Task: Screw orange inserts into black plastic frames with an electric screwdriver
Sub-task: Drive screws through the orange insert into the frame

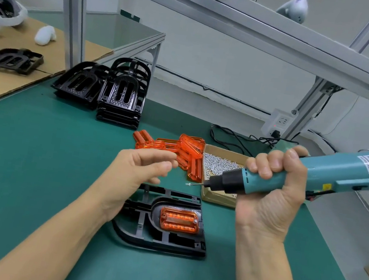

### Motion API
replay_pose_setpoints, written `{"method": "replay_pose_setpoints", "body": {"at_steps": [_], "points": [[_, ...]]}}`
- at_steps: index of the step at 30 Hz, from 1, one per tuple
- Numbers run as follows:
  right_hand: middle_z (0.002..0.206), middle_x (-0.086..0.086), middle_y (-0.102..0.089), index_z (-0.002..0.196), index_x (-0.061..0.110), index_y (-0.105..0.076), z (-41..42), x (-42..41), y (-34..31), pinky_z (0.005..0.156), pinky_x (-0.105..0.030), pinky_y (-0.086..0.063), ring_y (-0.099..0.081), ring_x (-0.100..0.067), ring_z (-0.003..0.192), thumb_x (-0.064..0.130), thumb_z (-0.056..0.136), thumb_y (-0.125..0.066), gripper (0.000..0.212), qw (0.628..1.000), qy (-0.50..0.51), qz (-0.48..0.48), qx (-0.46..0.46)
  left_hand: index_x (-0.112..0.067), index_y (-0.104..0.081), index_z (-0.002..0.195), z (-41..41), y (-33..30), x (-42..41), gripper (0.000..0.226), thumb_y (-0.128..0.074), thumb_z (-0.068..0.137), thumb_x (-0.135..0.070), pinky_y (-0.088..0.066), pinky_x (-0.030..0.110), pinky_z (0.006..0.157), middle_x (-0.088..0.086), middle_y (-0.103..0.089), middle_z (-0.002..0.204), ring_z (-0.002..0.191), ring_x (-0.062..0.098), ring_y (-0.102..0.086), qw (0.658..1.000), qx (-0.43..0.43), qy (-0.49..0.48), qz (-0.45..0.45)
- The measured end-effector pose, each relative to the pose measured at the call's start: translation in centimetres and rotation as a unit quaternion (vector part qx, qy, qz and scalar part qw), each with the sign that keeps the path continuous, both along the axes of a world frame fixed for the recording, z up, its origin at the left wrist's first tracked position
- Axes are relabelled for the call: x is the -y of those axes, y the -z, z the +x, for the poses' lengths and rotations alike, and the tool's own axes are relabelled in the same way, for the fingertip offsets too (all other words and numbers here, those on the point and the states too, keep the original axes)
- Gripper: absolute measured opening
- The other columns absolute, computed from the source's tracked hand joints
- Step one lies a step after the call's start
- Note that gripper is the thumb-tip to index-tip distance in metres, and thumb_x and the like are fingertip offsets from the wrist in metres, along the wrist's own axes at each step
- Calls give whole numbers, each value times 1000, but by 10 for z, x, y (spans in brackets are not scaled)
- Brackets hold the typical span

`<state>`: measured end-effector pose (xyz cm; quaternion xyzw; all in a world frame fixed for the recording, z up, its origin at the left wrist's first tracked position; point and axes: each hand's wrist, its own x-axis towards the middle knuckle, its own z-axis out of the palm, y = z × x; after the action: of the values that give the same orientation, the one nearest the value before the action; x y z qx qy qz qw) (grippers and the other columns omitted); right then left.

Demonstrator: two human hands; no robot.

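Frame [161,222] is lying flat on the green mat [33,153], looking light and stiff, best steadied by pressing its rim. Left of it, the left hand [140,169] is hovering above its edge, fingers loosely extended, gripping nothing. Inside the frame an orange insert [178,220] is sitting, thin and probably brittle. Right of the frame, the right hand [271,191] is wrapping the screwdriver [317,174], a screw [188,184] riding its tip above the frame.

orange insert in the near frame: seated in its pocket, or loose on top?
Seated. The orange insert lies flat inside the recess of the black frame, edges within the pocket, with a screw head visible at its right end. Left-end screw: cannot tell.
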<state>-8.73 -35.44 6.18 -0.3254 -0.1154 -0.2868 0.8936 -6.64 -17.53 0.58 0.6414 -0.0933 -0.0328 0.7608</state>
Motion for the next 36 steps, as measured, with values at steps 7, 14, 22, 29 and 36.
{"method": "replay_pose_setpoints", "body": {"at_steps": [7,14,22,29,36], "points": [[56,7,-40,91,21,-50,0,-12,14,48,-20,-39,-38,-6,44,7,81,-53,17,991,-60,-103,-57,-40,-70,102,9,11,-16,36,-82,68,-34,-35,18,93,-22,-60,116,113,-3,-50,943,4,29,331],[55,4,-41,93,18,-49,8,-26,24,48,-23,-38,-39,-10,43,5,81,-55,19,978,-79,-174,-89,-40,-65,111,9,15,-16,58,-86,58,-30,-37,27,101,-21,-58,122,119,2,-49,908,-3,107,405],[55,1,-39,93,17,-50,15,-30,27,49,-25,-36,-37,-13,45,5,81,-57,18,963,-94,-232,-96,-33,-63,120,10,18,-14,62,-84,62,-26,-37,24,95,-16,-58,122,114,3,-50,905,12,105,412],[55,2,-41,92,16,-51,21,-34,29,49,-25,-35,-38,-12,43,5,81,-58,17,954,-96,-266,-104,-33,-62,122,9,18,-14,61,-83,65,-26,-37,25,94,-13,-57,127,117,7,-50,905,7,107,411],[53,1,-44,85,25,-59,28,-39,30,52,-28,-38,-38,-17,45,8,81,-61,18,923,-99,-358,-96,-33,-61,123,7,15,-15,59,-80,69,-23,-40,26,95,-12,-61,119,113,7,-54,908,-5,112,403]]}}
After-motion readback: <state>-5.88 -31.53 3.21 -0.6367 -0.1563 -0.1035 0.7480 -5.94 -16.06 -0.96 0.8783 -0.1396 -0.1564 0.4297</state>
